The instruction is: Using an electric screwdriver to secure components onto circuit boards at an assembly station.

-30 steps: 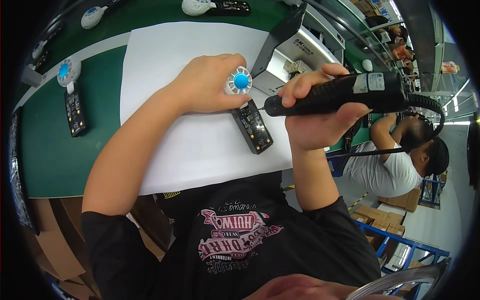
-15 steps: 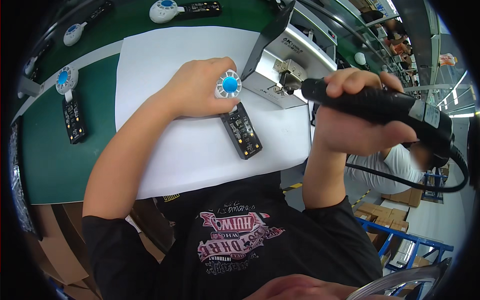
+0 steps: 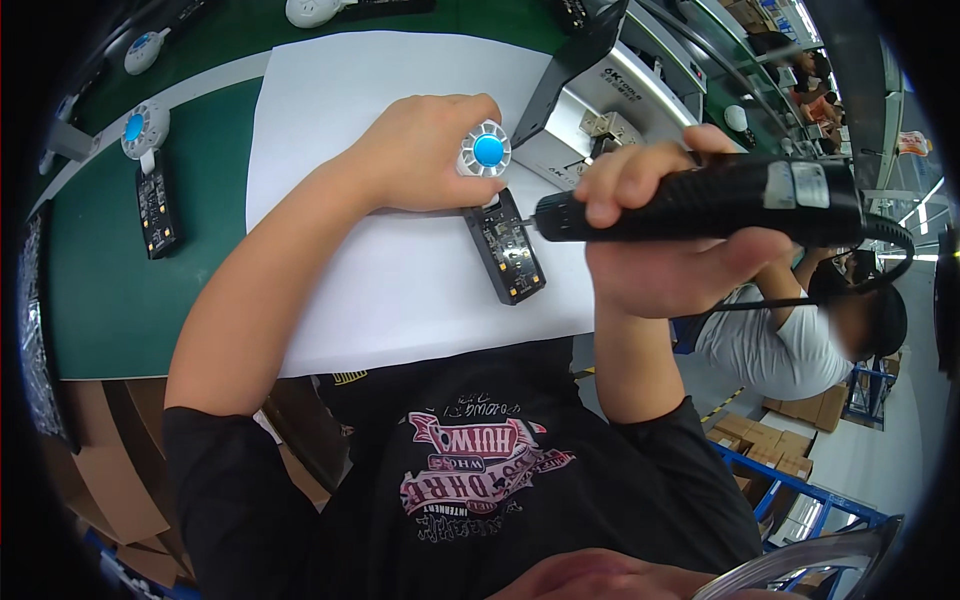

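My left hand is closed round a round white part with a blue centre, pinched between thumb and fingers. Joined to its lower end is a black circuit module with small yellow spots, lying on the white sheet. In my right hand is a black corded electric screwdriver, held nearly level. Its thin bit reaches left to the module's upper part; whether it touches a screw is too small to tell. Just beyond stands a silver metal box, its front partly hidden by my right hand.
White paper covers the middle of the green bench. A similar white-and-black unit lies at the left, with several more along the far side. The screwdriver's cord loops at the right, where another person in a pale top sits.
My right hand has brought the screwdriver leftward from the silver box to the module. The left hand keeps its hold. The whole view has shifted slightly.
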Available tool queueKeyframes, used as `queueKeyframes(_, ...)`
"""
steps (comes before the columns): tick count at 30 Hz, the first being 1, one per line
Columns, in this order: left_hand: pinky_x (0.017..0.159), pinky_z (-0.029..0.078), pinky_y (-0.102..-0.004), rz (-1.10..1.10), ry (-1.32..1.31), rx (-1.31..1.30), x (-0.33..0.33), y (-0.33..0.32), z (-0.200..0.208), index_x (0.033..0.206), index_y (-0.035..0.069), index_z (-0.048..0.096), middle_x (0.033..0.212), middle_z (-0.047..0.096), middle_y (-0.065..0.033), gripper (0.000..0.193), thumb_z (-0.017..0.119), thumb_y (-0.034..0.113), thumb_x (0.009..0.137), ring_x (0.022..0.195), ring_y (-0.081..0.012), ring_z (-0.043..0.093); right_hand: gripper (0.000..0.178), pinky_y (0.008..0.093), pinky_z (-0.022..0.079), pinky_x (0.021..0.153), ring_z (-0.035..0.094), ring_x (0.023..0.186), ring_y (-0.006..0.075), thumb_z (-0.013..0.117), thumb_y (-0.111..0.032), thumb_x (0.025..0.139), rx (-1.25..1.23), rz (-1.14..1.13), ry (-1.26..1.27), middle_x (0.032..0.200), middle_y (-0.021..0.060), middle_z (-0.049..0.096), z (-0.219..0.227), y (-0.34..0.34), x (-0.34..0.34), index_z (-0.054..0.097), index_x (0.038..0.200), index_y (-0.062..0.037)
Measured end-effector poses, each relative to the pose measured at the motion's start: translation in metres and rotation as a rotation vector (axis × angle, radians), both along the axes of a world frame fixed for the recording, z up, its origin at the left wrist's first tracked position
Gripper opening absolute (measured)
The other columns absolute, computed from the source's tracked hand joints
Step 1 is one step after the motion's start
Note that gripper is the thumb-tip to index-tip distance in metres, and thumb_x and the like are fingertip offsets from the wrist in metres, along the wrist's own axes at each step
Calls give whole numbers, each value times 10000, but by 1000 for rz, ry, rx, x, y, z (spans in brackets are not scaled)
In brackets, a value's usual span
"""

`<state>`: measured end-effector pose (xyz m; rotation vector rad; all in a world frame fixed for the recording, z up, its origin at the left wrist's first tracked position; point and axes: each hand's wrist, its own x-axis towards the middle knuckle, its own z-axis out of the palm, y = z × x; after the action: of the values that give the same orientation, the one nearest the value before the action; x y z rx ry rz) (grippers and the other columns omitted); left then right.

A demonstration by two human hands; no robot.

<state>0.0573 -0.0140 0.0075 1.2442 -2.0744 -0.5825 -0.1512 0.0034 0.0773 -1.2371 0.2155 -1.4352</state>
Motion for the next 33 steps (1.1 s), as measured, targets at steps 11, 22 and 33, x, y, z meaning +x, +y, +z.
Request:
queueKeyframes(11,789,541,-426,13,-7,20,0,2,2,1092,63,628,976,709,-167,486,778,332,716,905,-370,684,907,395,496,663,604,684,224,383,-831,906,-105,166,50,862,119,634,-24,-6,5,467,1342,-40)
queueKeyframes(22,805,542,-440,2,-41,49,0,3,10,1069,53,644,967,708,-172,472,761,362,732,904,-365,687,869,396,492,646,614,695,229,401,-833,898,-109,211,158,871,132,643,-11,-11,-2,491,1293,-64)
queueKeyframes(33,785,534,-413,83,-40,15,5,0,8,1103,70,624,950,704,-157,478,793,311,727,879,-358,676,839,383,502,606,624,638,235,412,-800,923,-189,-415,221,832,126,651,16,-33,-36,529,1301,-60)
